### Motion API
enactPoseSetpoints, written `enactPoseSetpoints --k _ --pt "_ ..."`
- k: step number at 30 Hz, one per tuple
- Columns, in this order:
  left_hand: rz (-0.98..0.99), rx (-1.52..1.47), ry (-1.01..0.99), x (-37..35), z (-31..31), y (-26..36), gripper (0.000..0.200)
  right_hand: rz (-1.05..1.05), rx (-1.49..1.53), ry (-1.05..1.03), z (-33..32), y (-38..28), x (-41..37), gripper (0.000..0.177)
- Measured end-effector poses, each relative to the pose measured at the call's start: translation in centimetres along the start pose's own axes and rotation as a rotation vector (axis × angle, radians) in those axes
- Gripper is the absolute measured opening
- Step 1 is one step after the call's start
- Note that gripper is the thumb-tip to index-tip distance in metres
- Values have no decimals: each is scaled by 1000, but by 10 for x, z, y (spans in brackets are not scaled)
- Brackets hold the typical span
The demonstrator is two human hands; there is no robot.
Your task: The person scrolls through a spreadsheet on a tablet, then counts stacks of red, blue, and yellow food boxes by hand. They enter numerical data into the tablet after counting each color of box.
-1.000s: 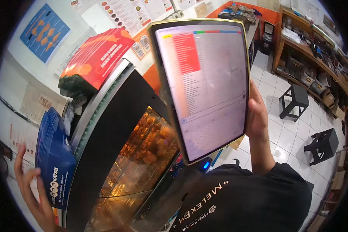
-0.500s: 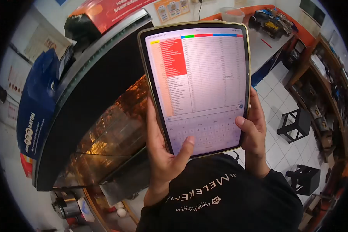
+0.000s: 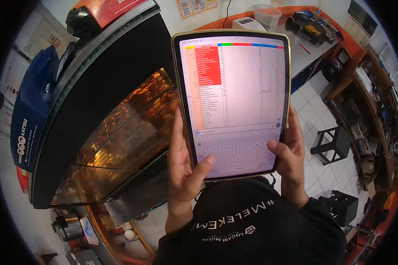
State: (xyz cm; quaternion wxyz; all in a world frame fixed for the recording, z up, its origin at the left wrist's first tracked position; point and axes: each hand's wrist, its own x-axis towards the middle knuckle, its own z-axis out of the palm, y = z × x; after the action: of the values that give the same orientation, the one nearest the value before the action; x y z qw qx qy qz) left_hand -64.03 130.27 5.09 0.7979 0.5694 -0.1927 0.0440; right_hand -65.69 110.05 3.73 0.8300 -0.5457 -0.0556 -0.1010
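Observation:
A tablet point(image 3: 232, 106) in a gold-edged case is held upright between both hands in front of my chest. Its screen shows a spreadsheet with a red block of rows at the upper left and coloured header cells, above an on-screen keyboard. My left hand point(image 3: 183, 165) grips the lower left edge, its thumb over the left side of the keyboard. On the lower right edge my right hand point(image 3: 292, 154) is closed, with the thumb over the keyboard's right side. The fingers behind the tablet are mostly hidden.
A glass-fronted display case point(image 3: 115, 141) with warm light stands at the left, a blue bag point(image 3: 35, 101) beside it. Two black stools point(image 3: 331, 145) stand on the white tiled floor at right, near wooden shelves point(image 3: 362, 115). A clear tub point(image 3: 267, 18) is on the back counter.
The tablet sits slightly farther right in view and looks more upright. My left thumb has shifted left over the keyboard. The selected cell is one or more rows lower.

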Motion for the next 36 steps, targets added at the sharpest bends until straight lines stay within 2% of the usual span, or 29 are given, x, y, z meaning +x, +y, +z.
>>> enactPoseSetpoints --k 3,5,17,20,23,25,27,29,32,35,36 --pt "-40 91 -16 -2 -5 -6 88 10 5 29 0 0 -7 85" --pt "-12 38 -47 -4 -6 -8 90 12 34 44 -1 2 -10 85" --pt "15 73 -56 -16 0 -1 92 6 169 130 -5 13 -24 63" --pt "13 47 -61 -22 -5 3 90 31 174 68 3 10 -26 60" --pt "32 110 -36 -29 -15 11 88 11 37 104 9 19 -29 60" --pt "54 160 -92 -34 -31 12 87 19 95 206 17 30 -34 62" --pt "69 264 -112 -39 -43 18 92 -42 21 208 23 38 -34 66" --pt "104 418 -205 -44 -60 36 86 -142 45 149 22 60 -28 73" --pt "174 546 -240 -52 -81 64 80 -129 64 57 66 51 -25 83" --pt "-90 284 -224 -60 -120 122 76 -103 138 35 88 63 -25 85" --pt "23 344 -201 -65 -135 137 74 -104 150 28 88 69 -27 85"
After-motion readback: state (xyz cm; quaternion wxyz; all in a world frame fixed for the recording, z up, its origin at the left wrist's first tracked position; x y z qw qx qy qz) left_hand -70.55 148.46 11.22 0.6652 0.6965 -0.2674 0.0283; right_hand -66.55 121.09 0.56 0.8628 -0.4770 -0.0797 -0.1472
